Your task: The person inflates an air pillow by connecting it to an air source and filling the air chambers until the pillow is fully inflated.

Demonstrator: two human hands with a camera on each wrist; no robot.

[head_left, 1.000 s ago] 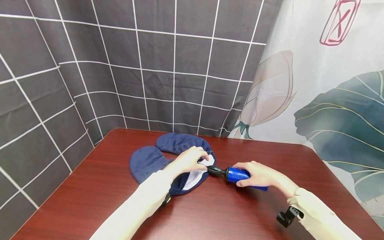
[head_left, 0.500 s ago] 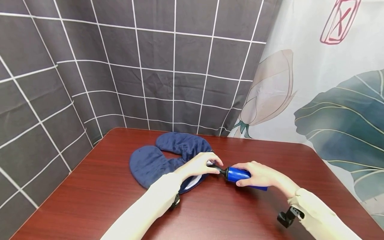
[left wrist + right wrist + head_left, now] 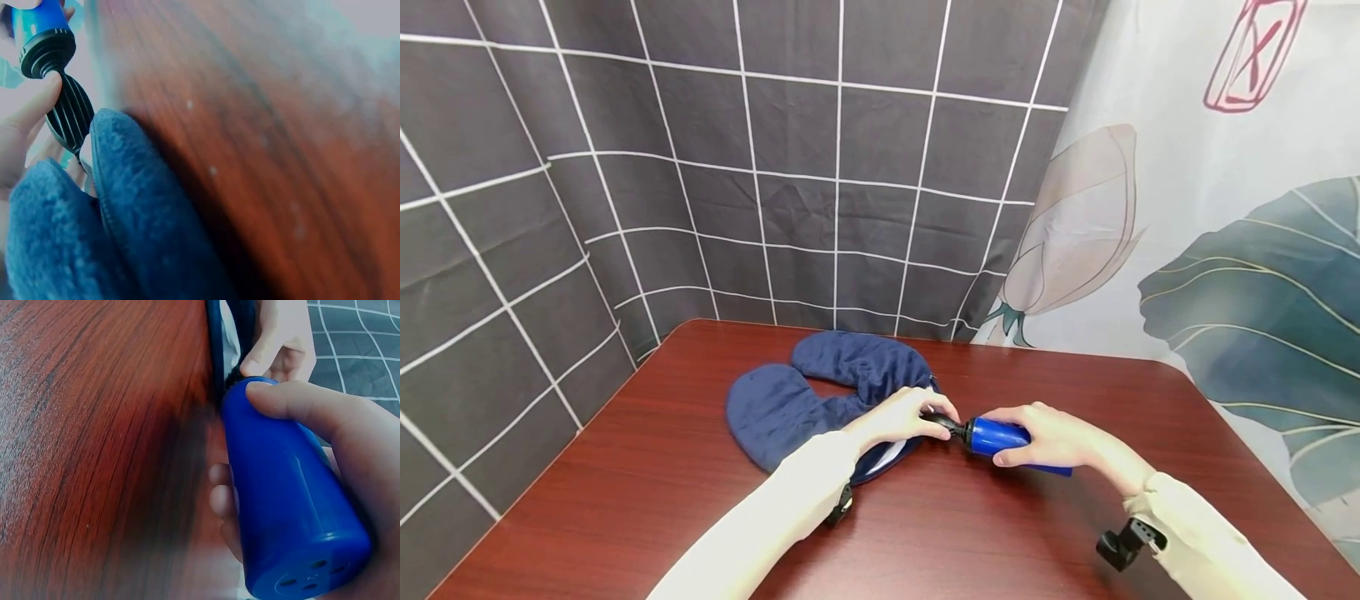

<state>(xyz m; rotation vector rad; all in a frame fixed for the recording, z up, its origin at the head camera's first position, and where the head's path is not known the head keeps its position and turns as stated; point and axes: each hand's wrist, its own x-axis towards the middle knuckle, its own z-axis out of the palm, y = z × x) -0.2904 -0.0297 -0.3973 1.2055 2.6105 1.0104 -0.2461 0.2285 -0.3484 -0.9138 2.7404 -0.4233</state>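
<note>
A navy plush U-shaped neck pillow [image 3: 775, 415] lies on the table, its rounded bend toward my hands. White lining [image 3: 891, 452] shows through an opening along that bend. My right hand [image 3: 1048, 435] grips the blue body of a hand pump [image 3: 287, 487], fingers wrapped below and thumb along the top. The pump's black ribbed end [image 3: 70, 115] points left into the pillow's opening. My left hand [image 3: 901, 415] pinches this ribbed end, thumb on the near side and fingers behind. In the left wrist view, two plush edges partly hide the end's tip.
The reddish-brown wooden table [image 3: 625, 492] extends around the pillow, with its back edge close to a dark grid-patterned curtain [image 3: 790, 200]. A floral white curtain [image 3: 1090, 250] hangs at the right. A small black device [image 3: 1126, 543] is on the right sleeve.
My left hand has moved right from the white lining onto the pump's black ribbed end, and the pillow's opening now shows less white. My right hand keeps its hold on the pump.
</note>
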